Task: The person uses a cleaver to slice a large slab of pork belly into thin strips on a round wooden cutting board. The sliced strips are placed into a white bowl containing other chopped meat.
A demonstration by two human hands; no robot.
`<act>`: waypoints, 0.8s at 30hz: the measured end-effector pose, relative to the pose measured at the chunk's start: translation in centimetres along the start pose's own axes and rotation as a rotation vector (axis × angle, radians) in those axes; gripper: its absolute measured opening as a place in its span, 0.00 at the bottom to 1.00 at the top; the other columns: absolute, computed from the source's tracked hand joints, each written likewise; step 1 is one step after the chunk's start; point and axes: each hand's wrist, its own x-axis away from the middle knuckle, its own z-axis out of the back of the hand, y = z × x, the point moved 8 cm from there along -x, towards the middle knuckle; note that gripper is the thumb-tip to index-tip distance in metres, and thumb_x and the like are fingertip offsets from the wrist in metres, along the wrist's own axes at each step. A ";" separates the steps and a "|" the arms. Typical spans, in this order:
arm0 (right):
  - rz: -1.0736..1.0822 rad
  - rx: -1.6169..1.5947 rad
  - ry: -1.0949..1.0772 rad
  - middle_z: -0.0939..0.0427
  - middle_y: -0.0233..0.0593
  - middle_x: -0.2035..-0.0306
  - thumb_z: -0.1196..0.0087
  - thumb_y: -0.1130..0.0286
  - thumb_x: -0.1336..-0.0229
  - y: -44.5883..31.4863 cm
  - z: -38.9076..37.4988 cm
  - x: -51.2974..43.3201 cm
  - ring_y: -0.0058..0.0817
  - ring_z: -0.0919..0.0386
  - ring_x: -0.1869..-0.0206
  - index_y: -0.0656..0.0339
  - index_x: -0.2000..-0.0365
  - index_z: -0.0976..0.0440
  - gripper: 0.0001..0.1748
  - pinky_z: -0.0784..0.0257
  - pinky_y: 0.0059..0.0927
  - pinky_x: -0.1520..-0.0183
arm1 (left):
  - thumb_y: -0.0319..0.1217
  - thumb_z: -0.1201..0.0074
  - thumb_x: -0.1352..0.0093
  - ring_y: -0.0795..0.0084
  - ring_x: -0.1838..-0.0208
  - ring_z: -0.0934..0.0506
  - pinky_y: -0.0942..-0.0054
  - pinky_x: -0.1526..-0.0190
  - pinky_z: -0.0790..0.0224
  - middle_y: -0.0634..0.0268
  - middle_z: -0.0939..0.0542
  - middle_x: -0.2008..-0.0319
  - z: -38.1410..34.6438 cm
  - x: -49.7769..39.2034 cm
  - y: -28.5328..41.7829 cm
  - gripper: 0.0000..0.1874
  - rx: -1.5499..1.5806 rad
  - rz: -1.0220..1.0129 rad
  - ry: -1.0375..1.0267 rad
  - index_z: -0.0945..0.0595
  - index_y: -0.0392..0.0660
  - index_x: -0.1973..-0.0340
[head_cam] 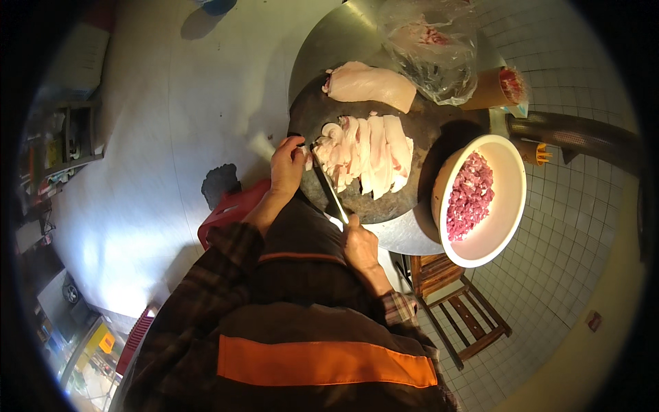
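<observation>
My right hand (359, 244) is closed around the handle of a knife (328, 189), whose blade points up and left over the near left part of a dark round chopping board (370, 207). Beside the blade's tip, my left hand (289, 165) pinches a small pale piece of meat (308, 157) at the board's left edge. Several strips of pale, fatty meat (378, 149) lie side by side just right of the blade. A larger uncut slab of meat with skin (371, 86) rests behind them. Diced pink meat (469, 198) fills part of a white plastic bowl (507, 232) at the right.
The board lies on a round metal table (329, 38). At its far side are a clear plastic bag (437, 62) with meat and a brown cylindrical container (484, 91). A wooden folding chair (471, 314) stands below the bowl; a red plastic stool (234, 208) is by my left forearm.
</observation>
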 end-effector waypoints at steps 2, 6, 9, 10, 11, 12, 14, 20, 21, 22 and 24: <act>0.017 -0.019 0.000 0.20 0.54 0.75 0.42 0.81 0.54 1.0 1.1 1.7 0.54 0.19 0.72 0.65 0.61 0.34 0.18 0.24 0.50 0.69 | 0.23 0.49 0.32 0.54 0.49 0.22 0.64 0.45 0.29 0.54 0.19 0.50 -0.6 -0.1 1.1 0.16 -0.006 -0.054 -0.025 0.19 0.39 0.49; -0.143 -0.174 0.087 0.22 0.58 0.77 0.43 0.75 0.39 3.1 3.8 5.7 0.59 0.20 0.70 0.65 0.62 0.32 0.09 0.28 0.54 0.69 | 0.35 0.41 0.33 0.54 0.33 0.33 0.60 0.32 0.41 0.54 0.25 0.38 -4.3 0.6 4.6 0.24 -0.070 -0.185 -0.163 0.22 0.39 0.43; -0.240 -0.234 0.132 0.21 0.59 0.76 0.45 0.72 0.33 4.3 4.5 7.4 0.60 0.20 0.69 0.67 0.62 0.32 0.09 0.27 0.52 0.68 | 0.42 0.31 0.41 0.54 0.34 0.34 0.55 0.31 0.44 0.59 0.26 0.41 -5.7 3.0 7.3 0.31 -0.282 -0.383 -0.186 0.21 0.40 0.46; -0.256 -0.248 0.148 0.21 0.60 0.76 0.45 0.72 0.33 4.7 4.6 7.7 0.60 0.21 0.69 0.67 0.62 0.32 0.09 0.27 0.52 0.68 | 0.39 0.30 0.42 0.54 0.35 0.34 0.55 0.32 0.43 0.60 0.25 0.42 -5.6 3.7 7.5 0.29 -0.297 -0.402 -0.194 0.20 0.40 0.48; -0.272 -0.263 0.161 0.21 0.60 0.76 0.45 0.72 0.33 5.1 4.5 8.0 0.61 0.21 0.69 0.67 0.62 0.32 0.09 0.27 0.51 0.68 | 0.36 0.30 0.43 0.54 0.35 0.33 0.55 0.32 0.42 0.61 0.25 0.43 -5.3 4.3 7.5 0.27 -0.311 -0.420 -0.203 0.19 0.40 0.50; -0.288 -0.266 0.172 0.22 0.62 0.76 0.45 0.73 0.33 5.4 4.4 8.2 0.62 0.22 0.69 0.68 0.63 0.32 0.09 0.29 0.53 0.70 | 0.35 0.30 0.43 0.54 0.35 0.33 0.54 0.33 0.42 0.62 0.25 0.43 -5.2 5.0 7.6 0.26 -0.303 -0.464 -0.231 0.19 0.40 0.51; -0.313 -0.265 0.165 0.23 0.62 0.77 0.45 0.72 0.33 6.0 3.8 8.7 0.63 0.22 0.70 0.68 0.63 0.32 0.09 0.30 0.53 0.70 | 0.34 0.30 0.43 0.54 0.36 0.33 0.53 0.33 0.42 0.62 0.24 0.45 -4.9 6.2 7.8 0.23 -0.276 -0.568 -0.269 0.18 0.40 0.54; -0.272 -0.266 0.148 0.24 0.62 0.78 0.45 0.71 0.33 6.7 2.7 9.4 0.63 0.23 0.71 0.68 0.63 0.31 0.09 0.31 0.54 0.71 | 0.30 0.32 0.43 0.53 0.35 0.33 0.54 0.32 0.41 0.61 0.24 0.46 -4.7 7.8 6.5 0.23 -0.284 -0.635 -0.304 0.19 0.40 0.52; -0.268 -0.273 0.149 0.24 0.62 0.79 0.45 0.71 0.33 6.7 2.5 9.3 0.63 0.23 0.71 0.68 0.63 0.31 0.09 0.31 0.54 0.71 | 0.30 0.32 0.44 0.53 0.35 0.33 0.54 0.32 0.40 0.60 0.24 0.45 -4.7 7.7 6.4 0.24 -0.301 -0.642 -0.311 0.19 0.39 0.51; -0.248 -0.268 0.150 0.24 0.61 0.79 0.44 0.71 0.33 6.7 2.3 9.3 0.63 0.23 0.71 0.68 0.63 0.30 0.09 0.31 0.54 0.71 | 0.30 0.32 0.44 0.52 0.35 0.33 0.54 0.32 0.40 0.60 0.24 0.45 -4.4 7.5 6.3 0.26 -0.313 -0.631 -0.295 0.20 0.39 0.50; -0.213 -0.266 0.161 0.24 0.61 0.79 0.44 0.70 0.33 6.5 2.2 9.3 0.63 0.23 0.71 0.68 0.62 0.30 0.10 0.31 0.54 0.71 | 0.30 0.31 0.44 0.52 0.34 0.33 0.54 0.32 0.40 0.58 0.25 0.43 -4.0 6.8 6.4 0.29 -0.322 -0.630 -0.254 0.21 0.38 0.47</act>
